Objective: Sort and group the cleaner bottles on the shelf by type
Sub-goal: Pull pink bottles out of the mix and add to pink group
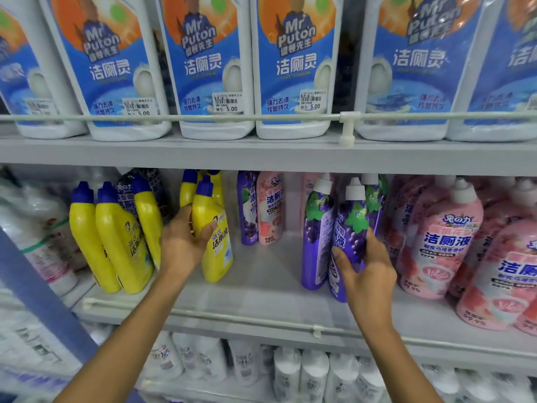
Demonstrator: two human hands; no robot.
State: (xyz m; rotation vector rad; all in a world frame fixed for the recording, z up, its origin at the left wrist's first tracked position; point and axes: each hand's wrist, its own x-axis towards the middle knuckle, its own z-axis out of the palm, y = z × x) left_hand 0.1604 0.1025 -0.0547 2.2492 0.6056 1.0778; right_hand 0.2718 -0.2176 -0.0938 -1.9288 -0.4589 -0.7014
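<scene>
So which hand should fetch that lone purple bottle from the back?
Probably the left hand: the purple bottle stands just right of the yellow bottle it holds. The right hand is farther off, gripping another.

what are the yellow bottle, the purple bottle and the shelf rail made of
Yellow bottle: looks like glossy moulded plastic, bright highlights, blue plastic cap. Purple bottle: likely plastic under a shiny printed film sleeve, white ribbed cap. Shelf rail: pale matte rod, plastic or coated metal, cannot tell which.

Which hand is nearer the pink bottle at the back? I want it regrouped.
Left. The left hand grips a yellow bottle just beside the pink bottle; the right hand holds a purple bottle farther right.
</scene>
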